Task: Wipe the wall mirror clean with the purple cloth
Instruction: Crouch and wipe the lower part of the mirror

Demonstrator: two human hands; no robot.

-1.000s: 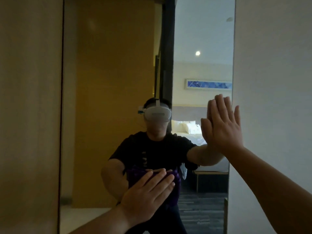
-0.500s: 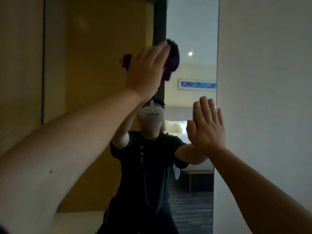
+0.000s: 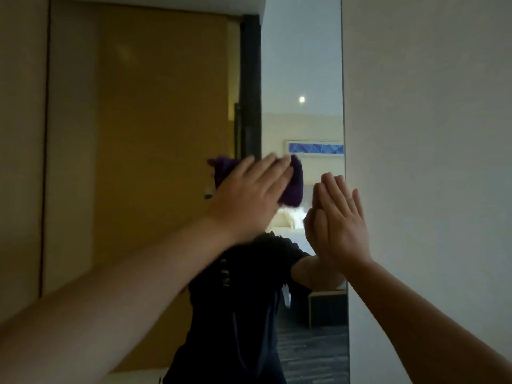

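Note:
The tall wall mirror [image 3: 155,106] fills the middle of the view, from a dark left edge to the white wall on the right. My left hand [image 3: 249,195] lies flat on the purple cloth [image 3: 293,187] and presses it against the glass at mid height. The cloth shows past my fingertips and above my knuckles. My right hand [image 3: 340,223] rests flat with straight fingers on the mirror's right edge, holding nothing. The glass reflects my dark shirt and both arms.
A beige wall panel [image 3: 19,134] borders the mirror on the left and a white wall [image 3: 429,134] on the right. The reflection shows a wooden door, a bed, a framed blue picture and a ceiling light behind me.
My left hand swept the cloth from low on the glass up to the top, then back down to mid height. My right hand stayed flat on the mirror's right edge.

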